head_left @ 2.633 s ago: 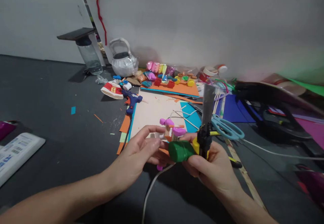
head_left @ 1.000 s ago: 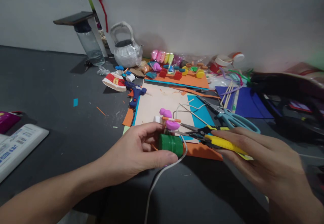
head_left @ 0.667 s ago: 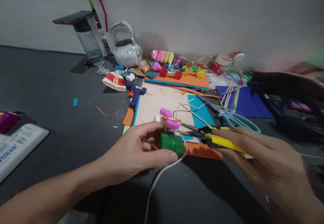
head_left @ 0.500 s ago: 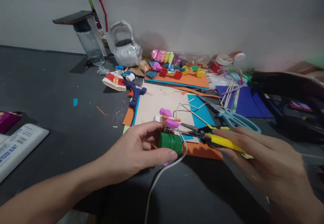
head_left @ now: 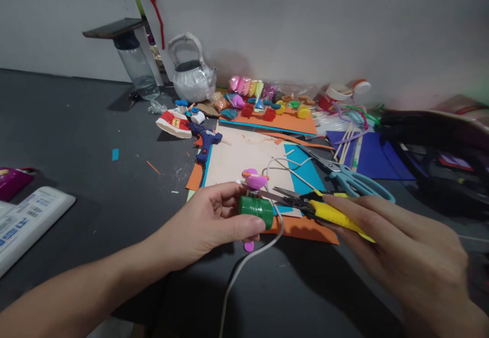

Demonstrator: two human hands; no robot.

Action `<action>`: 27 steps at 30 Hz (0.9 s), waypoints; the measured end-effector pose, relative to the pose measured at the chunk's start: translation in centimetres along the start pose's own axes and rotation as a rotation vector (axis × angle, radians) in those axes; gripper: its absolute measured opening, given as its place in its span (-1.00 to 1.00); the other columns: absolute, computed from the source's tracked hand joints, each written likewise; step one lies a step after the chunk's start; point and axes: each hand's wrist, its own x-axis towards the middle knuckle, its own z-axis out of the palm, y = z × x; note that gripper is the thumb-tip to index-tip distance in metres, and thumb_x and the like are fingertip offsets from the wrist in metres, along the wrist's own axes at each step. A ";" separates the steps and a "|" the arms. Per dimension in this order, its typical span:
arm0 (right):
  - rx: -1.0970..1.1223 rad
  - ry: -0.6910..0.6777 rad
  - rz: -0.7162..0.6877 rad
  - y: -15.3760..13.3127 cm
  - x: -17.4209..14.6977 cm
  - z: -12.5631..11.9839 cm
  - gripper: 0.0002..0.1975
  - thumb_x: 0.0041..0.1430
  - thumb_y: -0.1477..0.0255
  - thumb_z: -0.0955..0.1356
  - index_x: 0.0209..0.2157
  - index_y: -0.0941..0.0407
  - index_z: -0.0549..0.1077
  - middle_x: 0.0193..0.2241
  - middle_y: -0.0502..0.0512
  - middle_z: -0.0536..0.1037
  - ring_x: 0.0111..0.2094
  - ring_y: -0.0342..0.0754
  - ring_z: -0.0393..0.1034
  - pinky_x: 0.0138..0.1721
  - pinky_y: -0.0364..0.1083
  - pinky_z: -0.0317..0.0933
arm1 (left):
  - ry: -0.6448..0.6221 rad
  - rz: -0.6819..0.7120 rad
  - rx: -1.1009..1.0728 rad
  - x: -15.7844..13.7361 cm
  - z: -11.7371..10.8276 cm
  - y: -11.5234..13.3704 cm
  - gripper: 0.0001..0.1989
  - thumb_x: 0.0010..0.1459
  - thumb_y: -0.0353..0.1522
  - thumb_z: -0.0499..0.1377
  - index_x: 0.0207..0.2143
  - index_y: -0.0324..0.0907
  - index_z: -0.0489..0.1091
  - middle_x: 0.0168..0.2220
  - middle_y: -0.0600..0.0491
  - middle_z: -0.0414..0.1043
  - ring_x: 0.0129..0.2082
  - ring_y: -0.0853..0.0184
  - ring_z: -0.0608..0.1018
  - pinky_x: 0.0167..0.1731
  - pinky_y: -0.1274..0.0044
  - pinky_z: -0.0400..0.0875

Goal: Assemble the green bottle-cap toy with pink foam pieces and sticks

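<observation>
My left hand (head_left: pixel 225 216) is closed around a small green plastic cylinder (head_left: pixel 255 212), thumb along its near side. Just beyond the cylinder are pink pieces (head_left: pixel 255 179) with a short orange stick (head_left: pixel 250 174) across them. Another pink disc (head_left: pixel 249 246) shows under my fingers. Yellow-and-black handled scissors (head_left: pixel 336 213) are in my right hand (head_left: pixel 397 241). Their blades are parted and point left, one reaching the gap between the pink pieces and the cylinder; whether it touches is unclear. A white cord (head_left: pixel 244 260) runs behind and below the cylinder.
Blue-handled scissors (head_left: pixel 359 182) lie beyond my right hand. A blue glue gun (head_left: pixel 206 140) rests at the left edge of the stacked paper sheets (head_left: pixel 237 149). Farther back stand a silver kettle (head_left: pixel 193 81) and a water bottle (head_left: pixel 139 73). A white box-like object (head_left: pixel 38 221) lies left.
The pink pieces and orange stick have turned and shifted slightly left over the cylinder. The scissors blade has moved a little left, further across the gap.
</observation>
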 end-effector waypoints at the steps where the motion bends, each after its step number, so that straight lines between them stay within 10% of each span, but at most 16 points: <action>1: 0.020 0.002 -0.005 0.0 0.1 0.0 -0.74 0.25 0.47 0.35 -0.01 0.07 0.46 -0.28 0.09 0.60 -0.38 -0.09 0.53 -0.37 -0.17 0.31 | 0.001 0.000 -0.008 0.1 -0.1 -0.1 -0.52 0.00 -0.39 0.40 0.03 -0.11 0.51 -0.23 0.04 0.60 -0.39 0.43 0.58 -0.29 0.60 0.47; 27: 0.090 0.063 0.059 0.4 0.2 -0.1 -0.73 0.22 0.50 0.40 -0.03 0.04 0.47 -0.32 0.07 0.59 -0.40 -0.12 0.52 -0.38 -0.17 0.30 | -0.054 0.024 -0.037 0.2 -0.6 -0.5 -0.63 0.00 -0.34 0.42 -0.10 -0.14 0.52 -0.38 0.09 0.56 -0.38 0.41 0.57 -0.30 0.59 0.46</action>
